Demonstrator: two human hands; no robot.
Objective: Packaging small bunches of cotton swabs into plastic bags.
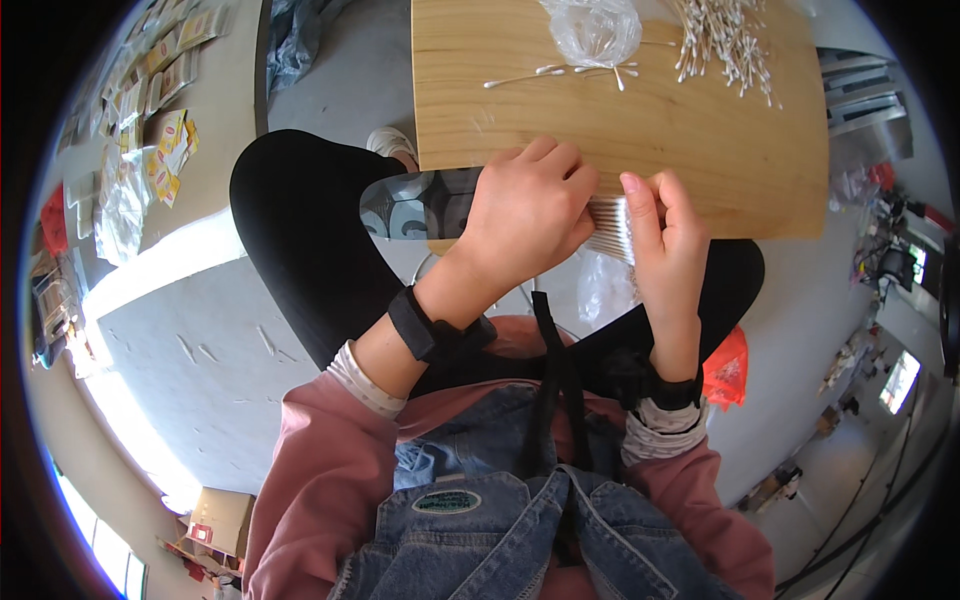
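Observation:
Both hands meet over my lap, just at the near edge of the wooden table [560, 125]. Between them is a bundle of cotton swabs [607, 230], sticks side by side. My left hand [530, 205] is closed around the stick side of the bundle. At the white-tipped side, my right hand [670, 235] grips it with thumb and curled fingers. Part of the bundle is hidden behind the fingers. Beyond my hands, a few loose swabs [525, 78] lie near a crumpled clear plastic bag [597, 32]. A heap of swabs [725, 45] rests at the far right.
A second table [215, 130] on the left carries several small packets [165, 60] and clear plastic wrap [122, 205]. Below the wooden table's edge hangs a clear bag [605, 290]. A red bag [727, 370] is beside my right arm, and a cardboard box [222, 520] stands at lower left.

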